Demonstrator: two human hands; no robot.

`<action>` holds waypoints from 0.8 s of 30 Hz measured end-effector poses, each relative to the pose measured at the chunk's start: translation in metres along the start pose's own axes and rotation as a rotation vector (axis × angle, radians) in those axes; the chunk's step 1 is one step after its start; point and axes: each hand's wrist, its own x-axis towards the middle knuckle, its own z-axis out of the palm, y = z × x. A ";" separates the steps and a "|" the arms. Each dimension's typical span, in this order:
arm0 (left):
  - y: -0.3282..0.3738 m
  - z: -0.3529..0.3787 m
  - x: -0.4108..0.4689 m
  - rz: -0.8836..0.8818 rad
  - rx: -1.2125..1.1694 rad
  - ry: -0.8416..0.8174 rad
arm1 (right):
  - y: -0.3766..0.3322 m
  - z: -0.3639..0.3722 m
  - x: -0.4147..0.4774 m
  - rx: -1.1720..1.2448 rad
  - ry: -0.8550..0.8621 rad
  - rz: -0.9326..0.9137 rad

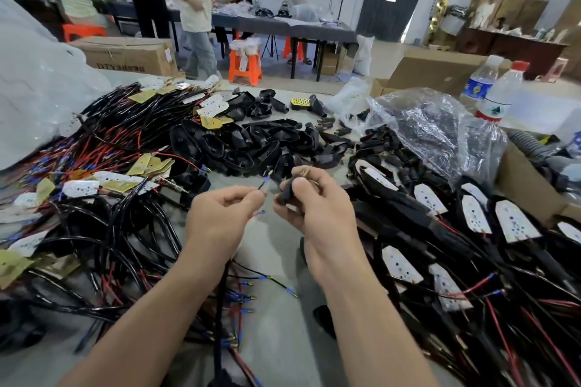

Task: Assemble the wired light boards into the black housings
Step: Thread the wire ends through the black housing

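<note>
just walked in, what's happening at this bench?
One person is mid-assembly. The left hand pinches a thin wire near its blue-sleeved end, aimed at a black housing gripped in the right hand. Loose wired boards pile up on the left, empty housings sit behind the hands, and housings with white boards lie on the right.

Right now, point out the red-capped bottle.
In the head view the red-capped bottle stands upright at far right, next to a white-capped bottle, just behind the crumpled clear plastic bag.
</note>
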 end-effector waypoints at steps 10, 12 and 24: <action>-0.001 -0.002 -0.004 0.072 0.060 -0.109 | 0.001 -0.010 0.009 0.250 0.109 -0.010; -0.004 -0.002 -0.004 0.074 0.103 -0.129 | 0.002 -0.012 0.009 0.269 0.082 0.000; 0.001 -0.005 -0.014 0.108 0.265 -0.090 | 0.005 -0.019 0.003 0.160 -0.029 -0.010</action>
